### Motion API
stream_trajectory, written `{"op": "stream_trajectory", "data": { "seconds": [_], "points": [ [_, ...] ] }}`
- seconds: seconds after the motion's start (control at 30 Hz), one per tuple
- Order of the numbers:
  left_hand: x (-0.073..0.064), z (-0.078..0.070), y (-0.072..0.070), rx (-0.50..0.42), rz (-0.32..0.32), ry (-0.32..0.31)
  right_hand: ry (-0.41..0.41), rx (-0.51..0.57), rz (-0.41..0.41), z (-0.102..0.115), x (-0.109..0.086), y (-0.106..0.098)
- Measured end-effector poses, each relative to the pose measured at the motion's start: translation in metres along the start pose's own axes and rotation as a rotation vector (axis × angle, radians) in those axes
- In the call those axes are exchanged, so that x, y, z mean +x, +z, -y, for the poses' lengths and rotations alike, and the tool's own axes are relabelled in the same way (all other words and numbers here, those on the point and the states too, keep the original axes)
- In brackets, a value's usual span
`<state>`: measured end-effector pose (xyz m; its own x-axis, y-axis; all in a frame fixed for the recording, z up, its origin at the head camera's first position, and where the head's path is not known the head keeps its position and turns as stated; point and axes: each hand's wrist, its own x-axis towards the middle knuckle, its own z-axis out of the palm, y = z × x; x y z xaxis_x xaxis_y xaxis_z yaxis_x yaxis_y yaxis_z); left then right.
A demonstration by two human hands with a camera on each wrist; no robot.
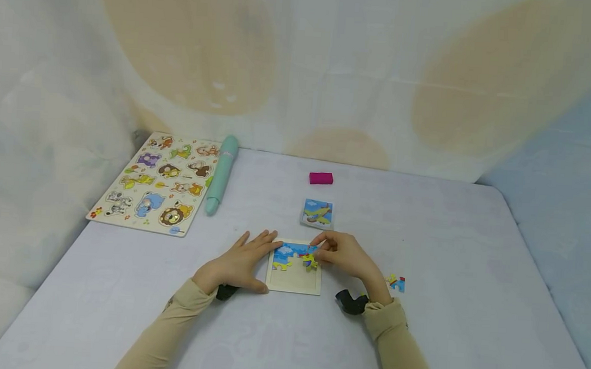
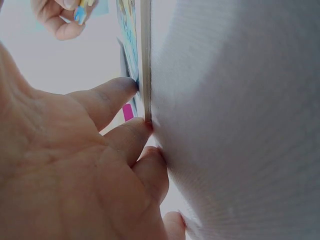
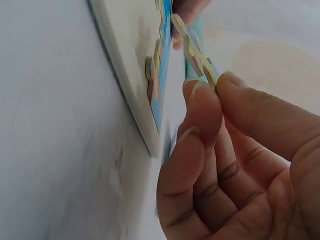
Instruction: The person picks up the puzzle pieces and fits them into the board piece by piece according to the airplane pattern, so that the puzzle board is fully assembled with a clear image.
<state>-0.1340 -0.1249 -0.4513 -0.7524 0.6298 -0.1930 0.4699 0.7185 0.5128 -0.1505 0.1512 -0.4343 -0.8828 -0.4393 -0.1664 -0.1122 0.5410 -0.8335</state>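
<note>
A small wooden jigsaw board (image 1: pixel 294 281) lies in front of me, its upper part filled with blue and yellow pieces and its lower part bare wood. Spread out flat, my left hand (image 1: pixel 238 264) rests at the board's left side; in the left wrist view the index fingertip (image 2: pixel 127 86) touches the rim. My right hand (image 1: pixel 346 256) pinches a yellow and blue puzzle piece (image 3: pixel 189 47) between thumb and fingers. That piece is raised above the board's right part and tilted. Right of the right wrist are loose puzzle pieces (image 1: pixel 397 283), partly hidden by the arm.
Behind the board sits a small picture box with an airplane (image 1: pixel 317 213), and farther back a magenta block (image 1: pixel 321 178). An animal knob puzzle (image 1: pixel 155 184) lies at the back left beside a mint-green tube (image 1: pixel 222 174). Fabric walls (image 1: pixel 333 68) border the table.
</note>
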Motion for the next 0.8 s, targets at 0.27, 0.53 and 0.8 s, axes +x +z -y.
{"op": "stream_trajectory", "data": {
  "seconds": [0.27,0.53,0.8],
  "points": [
    [-0.001,-0.001,0.002,-0.018,0.003,0.007,-0.006,-0.065,0.011,0.006,0.013,0.020],
    [0.000,0.000,0.003,-0.001,0.002,0.014,0.065,-0.176,-0.048,0.011,0.019,0.034],
    [-0.001,-0.002,0.000,-0.017,-0.010,0.015,0.049,-0.191,-0.093,0.011,0.019,0.036]
  ]
}}
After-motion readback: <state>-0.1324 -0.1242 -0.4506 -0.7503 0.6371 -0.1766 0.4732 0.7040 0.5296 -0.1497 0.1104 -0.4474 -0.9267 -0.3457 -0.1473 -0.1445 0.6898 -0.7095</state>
